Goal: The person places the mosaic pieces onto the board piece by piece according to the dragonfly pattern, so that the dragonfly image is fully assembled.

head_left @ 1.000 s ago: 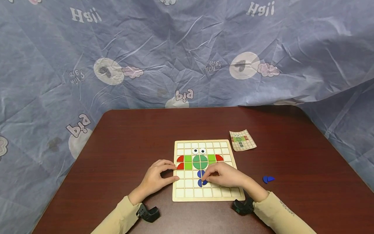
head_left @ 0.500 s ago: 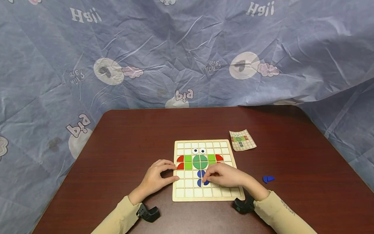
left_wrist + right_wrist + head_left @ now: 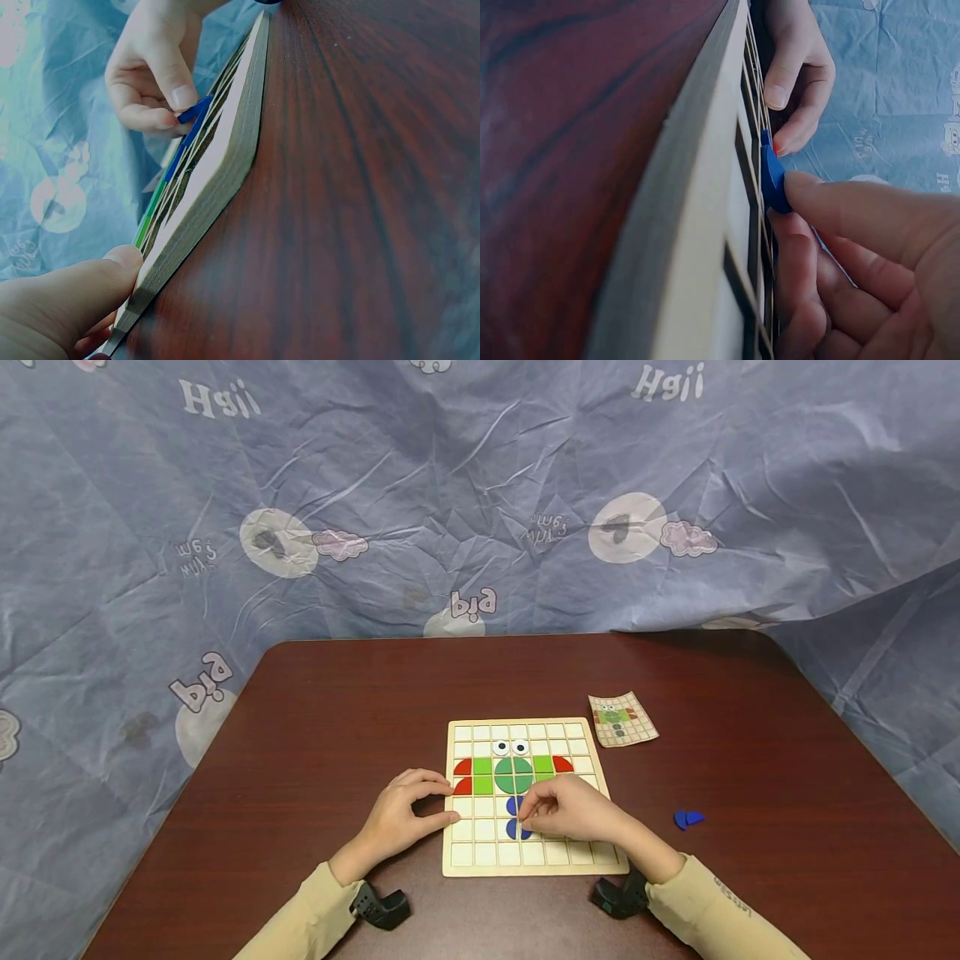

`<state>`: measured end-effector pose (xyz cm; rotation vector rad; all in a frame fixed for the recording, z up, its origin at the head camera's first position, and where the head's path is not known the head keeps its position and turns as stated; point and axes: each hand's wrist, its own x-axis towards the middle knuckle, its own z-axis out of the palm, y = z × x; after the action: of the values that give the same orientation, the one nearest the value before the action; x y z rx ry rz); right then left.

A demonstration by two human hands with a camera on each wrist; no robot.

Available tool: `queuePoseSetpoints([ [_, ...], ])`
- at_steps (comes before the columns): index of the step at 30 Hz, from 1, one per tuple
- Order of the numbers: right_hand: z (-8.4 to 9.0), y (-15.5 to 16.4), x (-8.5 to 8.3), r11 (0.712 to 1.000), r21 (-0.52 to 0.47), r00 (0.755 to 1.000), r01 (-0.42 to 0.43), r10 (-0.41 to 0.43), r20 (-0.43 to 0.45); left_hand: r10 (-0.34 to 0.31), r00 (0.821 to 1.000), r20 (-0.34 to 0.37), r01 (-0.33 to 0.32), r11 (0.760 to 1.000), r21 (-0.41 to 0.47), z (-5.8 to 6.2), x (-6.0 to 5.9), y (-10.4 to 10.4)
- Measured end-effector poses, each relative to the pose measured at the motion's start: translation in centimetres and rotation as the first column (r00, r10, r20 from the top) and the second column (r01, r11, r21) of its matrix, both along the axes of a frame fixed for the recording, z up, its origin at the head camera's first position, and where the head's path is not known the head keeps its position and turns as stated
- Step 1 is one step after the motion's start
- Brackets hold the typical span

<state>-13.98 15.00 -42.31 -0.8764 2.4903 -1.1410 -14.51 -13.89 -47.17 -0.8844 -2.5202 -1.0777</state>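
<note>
1. While the head view looks down on the wooden grid board, the right hand pinches a blue piece over a lower-middle cell; the left hand steadies the board's left edge, thumb and fingers relaxed
2. Left wrist view: the piece sits tilted, thin and stiff, probably light
3. Right wrist view: fingertips grip its rim, likely the best hold, since the flat faces look slippery
</note>
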Motion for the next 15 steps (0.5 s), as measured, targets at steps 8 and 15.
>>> queuePoseSetpoints([
  [8,-0.09,-0.15,0.19,0.995,0.006,0.994,0.102,-0.102,0.027,0.002,1.000,0.012,-0.002,1.000,-0.001,0.06,0.02,0.02],
  [15,-0.24,-0.29,0.26,0.993,0.000,0.992,0.121,-0.121,0.022,0.004,1.000,0.008,-0.004,1.000,-0.004,0.07,0.04,0.01],
])
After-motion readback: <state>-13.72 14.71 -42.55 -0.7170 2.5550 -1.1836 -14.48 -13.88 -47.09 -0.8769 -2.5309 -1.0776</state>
